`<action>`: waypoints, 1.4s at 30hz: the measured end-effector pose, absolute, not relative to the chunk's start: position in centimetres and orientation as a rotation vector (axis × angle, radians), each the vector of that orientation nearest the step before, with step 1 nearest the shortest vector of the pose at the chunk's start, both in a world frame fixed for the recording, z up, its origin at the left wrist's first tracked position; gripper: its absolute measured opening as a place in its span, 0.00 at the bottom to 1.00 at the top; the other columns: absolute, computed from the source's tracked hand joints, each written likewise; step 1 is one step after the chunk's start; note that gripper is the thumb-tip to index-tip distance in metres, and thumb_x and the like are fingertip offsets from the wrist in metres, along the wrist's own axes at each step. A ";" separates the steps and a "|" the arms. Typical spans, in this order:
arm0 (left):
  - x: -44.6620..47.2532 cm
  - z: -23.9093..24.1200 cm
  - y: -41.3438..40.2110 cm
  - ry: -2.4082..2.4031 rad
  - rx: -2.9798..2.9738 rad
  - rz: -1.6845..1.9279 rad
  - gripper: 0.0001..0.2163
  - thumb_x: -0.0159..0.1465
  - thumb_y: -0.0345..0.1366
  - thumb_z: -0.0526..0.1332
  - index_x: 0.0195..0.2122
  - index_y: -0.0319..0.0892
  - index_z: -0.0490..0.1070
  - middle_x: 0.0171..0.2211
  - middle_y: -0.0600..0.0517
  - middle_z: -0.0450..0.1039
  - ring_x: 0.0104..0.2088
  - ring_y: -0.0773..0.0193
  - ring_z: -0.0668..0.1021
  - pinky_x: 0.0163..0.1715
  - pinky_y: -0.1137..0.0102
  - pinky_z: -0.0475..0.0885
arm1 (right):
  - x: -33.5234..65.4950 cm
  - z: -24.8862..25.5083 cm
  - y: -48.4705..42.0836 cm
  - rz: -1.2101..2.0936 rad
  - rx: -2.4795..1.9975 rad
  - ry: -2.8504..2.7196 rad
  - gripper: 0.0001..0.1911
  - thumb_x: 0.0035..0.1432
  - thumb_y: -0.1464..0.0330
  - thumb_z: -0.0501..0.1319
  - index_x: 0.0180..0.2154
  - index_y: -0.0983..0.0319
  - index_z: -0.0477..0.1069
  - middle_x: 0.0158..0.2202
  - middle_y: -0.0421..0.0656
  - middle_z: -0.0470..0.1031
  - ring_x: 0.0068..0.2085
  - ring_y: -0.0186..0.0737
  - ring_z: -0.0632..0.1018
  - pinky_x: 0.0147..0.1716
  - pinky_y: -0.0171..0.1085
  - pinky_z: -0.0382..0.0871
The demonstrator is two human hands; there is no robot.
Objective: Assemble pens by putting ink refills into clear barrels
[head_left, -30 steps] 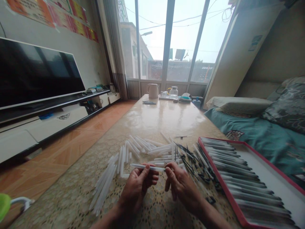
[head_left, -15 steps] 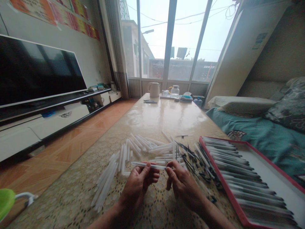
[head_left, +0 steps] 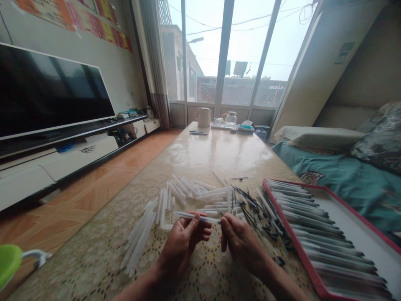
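Observation:
Both hands hold one white pen barrel (head_left: 196, 216) level above the table's near edge. My left hand (head_left: 184, 240) pinches its middle with thumb and fingers. My right hand (head_left: 239, 240) is closed on its right end, where a thin dark refill tip shows. Loose white barrels (head_left: 175, 196) lie scattered just beyond the hands. A heap of thin black refills (head_left: 255, 211) lies to the right of them. Further right, a red-rimmed tray (head_left: 293, 246) holds rows of assembled pens.
The long table (head_left: 216, 154) has a patterned cover. A white jug (head_left: 203, 117), a glass pot (head_left: 230, 120) and small items stand at its far end. A TV on a low stand (head_left: 53, 100) is left, a teal bed (head_left: 344, 179) right. A green object (head_left: 9, 261) shows bottom left.
The hands and the pen barrel have barely shifted. The view has tilted slightly, so everything sits a little lower and to the right.

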State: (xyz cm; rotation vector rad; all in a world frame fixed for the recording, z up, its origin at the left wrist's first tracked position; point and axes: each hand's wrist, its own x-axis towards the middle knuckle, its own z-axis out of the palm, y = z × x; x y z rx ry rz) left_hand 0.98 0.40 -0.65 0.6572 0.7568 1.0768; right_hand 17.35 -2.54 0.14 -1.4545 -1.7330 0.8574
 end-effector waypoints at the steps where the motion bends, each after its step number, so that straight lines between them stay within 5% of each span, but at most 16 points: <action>1: 1.0 -0.6 0.4 0.755 0.658 1.074 0.14 0.50 0.41 0.70 0.30 0.35 0.74 0.23 0.48 0.78 0.23 0.66 0.77 0.24 0.74 0.71 | 17.4 0.1 -2.5 0.864 -1.462 -1.722 0.23 0.66 0.55 0.41 0.24 0.60 0.58 0.16 0.38 0.70 0.20 0.32 0.71 0.25 0.31 0.61; 6: 0.9 -0.5 0.2 0.779 0.641 1.089 0.14 0.50 0.40 0.70 0.30 0.35 0.74 0.22 0.48 0.77 0.23 0.66 0.77 0.25 0.74 0.71 | 17.4 0.2 -2.5 0.830 -1.457 -1.771 0.15 0.64 0.56 0.46 0.34 0.60 0.61 0.18 0.37 0.72 0.22 0.34 0.73 0.26 0.31 0.62; 11: 1.0 -0.4 0.1 0.762 0.657 1.075 0.14 0.49 0.41 0.70 0.30 0.35 0.75 0.22 0.48 0.77 0.22 0.66 0.77 0.24 0.74 0.71 | 17.4 0.4 -2.5 0.843 -1.441 -1.768 0.24 0.65 0.55 0.41 0.23 0.59 0.59 0.17 0.39 0.70 0.21 0.33 0.72 0.25 0.31 0.62; 16: 1.0 -0.5 0.3 0.772 0.655 1.081 0.14 0.49 0.42 0.70 0.30 0.35 0.75 0.22 0.49 0.77 0.22 0.66 0.77 0.24 0.74 0.70 | 17.3 0.4 -2.4 0.822 -1.473 -1.773 0.17 0.65 0.56 0.44 0.33 0.60 0.61 0.17 0.36 0.70 0.21 0.34 0.72 0.25 0.31 0.61; 21: 1.1 -0.5 0.3 0.754 0.679 1.069 0.15 0.49 0.42 0.70 0.30 0.35 0.75 0.22 0.48 0.77 0.22 0.66 0.76 0.24 0.73 0.71 | 17.3 0.0 -2.4 0.879 -1.471 -1.730 0.24 0.65 0.54 0.39 0.24 0.59 0.58 0.15 0.38 0.69 0.19 0.33 0.70 0.23 0.30 0.61; 26: 1.1 -0.7 0.4 0.770 0.667 1.086 0.15 0.48 0.42 0.71 0.29 0.35 0.75 0.22 0.48 0.77 0.22 0.66 0.76 0.24 0.73 0.71 | 17.3 0.3 -2.4 0.880 -1.464 -1.759 0.16 0.64 0.55 0.45 0.35 0.60 0.60 0.18 0.37 0.73 0.21 0.34 0.73 0.24 0.31 0.62; 32: 0.9 -1.1 0.6 0.739 0.686 1.070 0.14 0.50 0.42 0.70 0.30 0.36 0.75 0.23 0.48 0.77 0.22 0.66 0.76 0.23 0.74 0.70 | 17.0 -0.2 -2.3 0.942 -1.404 -1.699 0.20 0.64 0.54 0.43 0.25 0.59 0.56 0.15 0.35 0.67 0.17 0.31 0.68 0.20 0.29 0.59; 39: 0.9 -1.0 0.6 0.777 0.654 1.097 0.15 0.48 0.42 0.71 0.30 0.36 0.74 0.23 0.48 0.77 0.22 0.66 0.77 0.23 0.73 0.70 | 17.3 -0.2 -2.3 0.849 -1.428 -1.766 0.18 0.64 0.54 0.44 0.32 0.59 0.60 0.17 0.37 0.71 0.22 0.34 0.73 0.24 0.31 0.62; 42: 0.9 -1.1 0.6 0.745 0.689 1.075 0.15 0.49 0.42 0.70 0.30 0.36 0.74 0.22 0.48 0.77 0.21 0.66 0.76 0.23 0.74 0.70 | 17.2 -0.1 -2.3 0.884 -1.407 -1.720 0.19 0.63 0.54 0.44 0.28 0.59 0.58 0.17 0.37 0.70 0.20 0.33 0.71 0.24 0.30 0.61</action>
